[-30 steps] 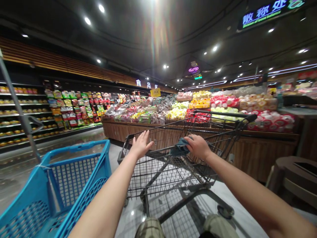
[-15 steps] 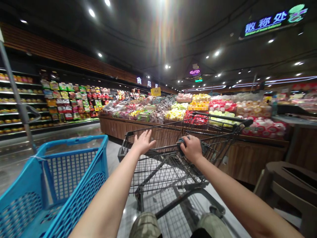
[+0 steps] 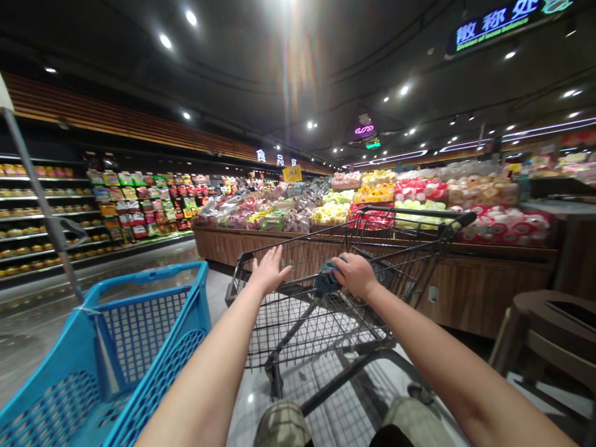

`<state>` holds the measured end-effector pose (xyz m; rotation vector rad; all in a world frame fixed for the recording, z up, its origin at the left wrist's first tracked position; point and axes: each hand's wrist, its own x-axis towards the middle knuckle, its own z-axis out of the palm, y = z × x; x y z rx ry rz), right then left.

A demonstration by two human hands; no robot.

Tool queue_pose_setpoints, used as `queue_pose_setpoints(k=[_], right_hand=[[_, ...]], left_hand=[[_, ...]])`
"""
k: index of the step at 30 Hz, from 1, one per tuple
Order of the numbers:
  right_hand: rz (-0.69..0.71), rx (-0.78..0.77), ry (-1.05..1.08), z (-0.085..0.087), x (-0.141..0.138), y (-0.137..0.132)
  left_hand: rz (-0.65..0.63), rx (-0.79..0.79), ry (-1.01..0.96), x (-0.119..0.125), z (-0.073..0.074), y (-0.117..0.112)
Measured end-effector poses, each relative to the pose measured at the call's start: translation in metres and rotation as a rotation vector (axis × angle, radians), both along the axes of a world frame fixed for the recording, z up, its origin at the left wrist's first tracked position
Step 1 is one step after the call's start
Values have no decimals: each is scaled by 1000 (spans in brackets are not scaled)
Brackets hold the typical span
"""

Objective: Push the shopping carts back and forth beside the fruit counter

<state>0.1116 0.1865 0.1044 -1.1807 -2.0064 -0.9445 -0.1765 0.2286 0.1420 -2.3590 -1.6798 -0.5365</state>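
Note:
A black wire shopping cart (image 3: 298, 335) stands side-on right in front of me. My right hand (image 3: 356, 275) is closed around a dark blue-grey cloth (image 3: 327, 279), which lies against the cart's near top rim. Over the left part of that rim, my left hand (image 3: 269, 270) is stretched out with its fingers apart and holds nothing. Whether its palm touches the wire is hidden. The cart's dark handle bar (image 3: 421, 216) is at its far right end.
Close on my left is a blue plastic basket cart (image 3: 100, 344). Beyond the wire cart runs a wood-panelled display counter (image 3: 470, 282) heaped with packaged goods. A brown stool (image 3: 554, 310) stands at the right. Stocked shelves (image 3: 44, 214) line the far left.
My right hand has slid a little to the left along the rim, and more of the cloth now shows. The left hand has hardly moved. The view has shifted slightly.

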Motion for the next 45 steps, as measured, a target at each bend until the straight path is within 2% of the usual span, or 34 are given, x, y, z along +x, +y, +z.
queue_pose_setpoints(k=[6, 11, 17, 23, 26, 30, 35, 39, 42, 45], right_hand=[[-104, 25, 104, -5, 48, 3], [-135, 73, 276, -16, 60, 5], [-131, 129, 435, -25, 40, -3], [-85, 36, 399, -16, -1, -14], [-69, 10, 348, -12, -5, -14], [-22, -4, 245, -11, 23, -5], [-129, 41, 315, -14, 79, 8], [-161, 84, 363, -16, 98, 11], [-171, 128, 440, -17, 85, 7], [-128, 124, 472, -21, 46, -3]], left_hand=[[-22, -21, -23, 16, 3, -5], [-43, -36, -51, 34, 4, -11], [-45, -32, -30, 53, 1, -11], [-38, -46, -52, 55, -1, -6], [-21, -30, -55, 50, -2, -4], [-17, -32, -63, 44, -1, -4], [-29, -54, -96, 45, -1, -5], [-60, -37, -108, 52, -2, -9], [-73, 24, -105, 56, -1, -12], [-65, 26, -98, 55, 0, -11]])
